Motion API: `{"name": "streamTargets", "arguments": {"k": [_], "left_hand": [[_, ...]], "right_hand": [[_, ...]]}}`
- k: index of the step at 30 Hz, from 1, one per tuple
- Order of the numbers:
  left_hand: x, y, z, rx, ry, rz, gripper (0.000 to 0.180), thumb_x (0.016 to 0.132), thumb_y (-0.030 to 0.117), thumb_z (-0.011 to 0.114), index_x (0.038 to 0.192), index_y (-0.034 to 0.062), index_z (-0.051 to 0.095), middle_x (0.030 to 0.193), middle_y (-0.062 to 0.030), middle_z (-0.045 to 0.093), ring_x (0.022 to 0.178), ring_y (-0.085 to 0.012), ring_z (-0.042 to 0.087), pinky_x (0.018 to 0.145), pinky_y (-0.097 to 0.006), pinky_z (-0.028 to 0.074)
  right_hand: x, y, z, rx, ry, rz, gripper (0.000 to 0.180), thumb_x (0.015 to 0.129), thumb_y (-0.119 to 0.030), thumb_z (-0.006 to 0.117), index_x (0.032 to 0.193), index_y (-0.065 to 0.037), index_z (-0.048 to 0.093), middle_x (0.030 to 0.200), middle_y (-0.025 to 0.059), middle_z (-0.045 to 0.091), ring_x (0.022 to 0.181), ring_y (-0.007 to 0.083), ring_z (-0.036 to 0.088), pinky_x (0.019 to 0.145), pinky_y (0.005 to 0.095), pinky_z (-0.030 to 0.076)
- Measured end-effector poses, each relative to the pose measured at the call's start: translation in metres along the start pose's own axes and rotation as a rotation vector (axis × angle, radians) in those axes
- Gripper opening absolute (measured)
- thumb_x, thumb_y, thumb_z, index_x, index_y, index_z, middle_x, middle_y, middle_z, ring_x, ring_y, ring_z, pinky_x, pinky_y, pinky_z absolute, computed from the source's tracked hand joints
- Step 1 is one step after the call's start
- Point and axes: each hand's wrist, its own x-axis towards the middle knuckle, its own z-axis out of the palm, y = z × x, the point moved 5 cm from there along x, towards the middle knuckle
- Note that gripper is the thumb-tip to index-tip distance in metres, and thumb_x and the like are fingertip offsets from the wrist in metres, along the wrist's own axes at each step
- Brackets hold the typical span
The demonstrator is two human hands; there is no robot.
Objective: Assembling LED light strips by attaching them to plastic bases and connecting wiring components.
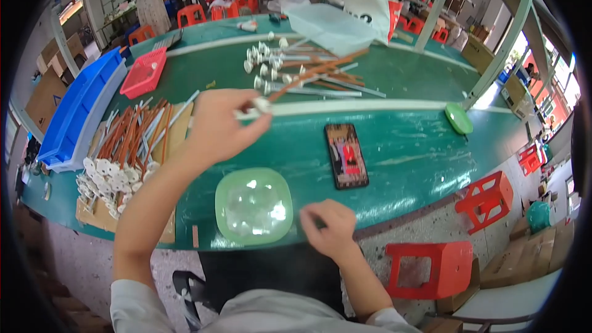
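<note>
My left hand (225,124) is raised over the green table, thumb and fingers pinching the white disc-shaped end of a brown rod (314,75). The rod points away to the far right, above a loose pile of white-ended brown and grey rods (290,65). My right hand (331,227) is curled closed at the near table edge, just right of a light green square dish (254,205). Whatever its fingers may hold is hidden. Small clear items seem to lie in the dish, too indistinct to name. At the left, a thick bundle of similar rods (132,139) rests on cardboard.
A phone (346,155) with a lit screen lies right of the dish. Behind the bundle stand a long blue bin (80,108) and a pink basket (143,73). A small green dish (458,117) sits far right. Red stools (431,269) stand by the table; metal posts (502,43) rise behind.
</note>
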Motion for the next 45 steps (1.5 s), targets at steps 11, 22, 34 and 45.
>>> {"name": "streamTargets", "arguments": {"k": [11,22,34,45], "left_hand": [[-0.270,0.083,0.035,-1.587,0.283,-0.662,0.050,0.088,0.023,0.066,0.123,-0.0115,0.055,0.114,-0.0218,0.065,0.104,-0.0283,0.065,0.092,-0.041,0.052],[-0.298,0.076,0.060,-1.856,-0.018,-0.594,0.045,0.082,-0.008,0.068,0.125,-0.0104,0.055,0.119,-0.0201,0.064,0.111,-0.0235,0.062,0.095,-0.035,0.049],[-0.294,0.068,0.050,-1.699,0.030,-0.558,0.042,0.081,0.001,0.074,0.118,-0.0117,0.059,0.111,-0.0223,0.067,0.096,-0.0198,0.068,0.079,-0.028,0.055],[-0.289,0.061,0.040,-1.648,-0.036,-0.620,0.042,0.081,0.000,0.073,0.118,-0.0126,0.058,0.114,-0.0224,0.066,0.101,-0.0214,0.066,0.087,-0.032,0.053]], "right_hand": [[-0.018,-0.102,0.009,0.406,-0.093,-0.453,0.024,0.070,-0.008,0.079,0.093,-0.006,0.071,0.103,0.0134,0.069,0.090,0.0277,0.069,0.062,0.0308,0.053],[-0.059,-0.110,0.002,0.497,-0.111,-0.339,0.031,0.063,0.004,0.072,0.094,0.003,0.070,0.094,0.0169,0.070,0.081,0.0293,0.071,0.061,0.0313,0.056],[-0.054,-0.109,0.009,0.530,-0.227,-0.221,0.020,0.073,0.012,0.067,0.092,0.007,0.068,0.094,0.0220,0.070,0.085,0.0363,0.072,0.074,0.0386,0.061],[-0.053,-0.115,0.017,0.391,-0.170,-0.264,0.021,0.068,0.007,0.072,0.089,0.004,0.072,0.091,0.0152,0.070,0.081,0.0307,0.072,0.065,0.0323,0.060]]}}
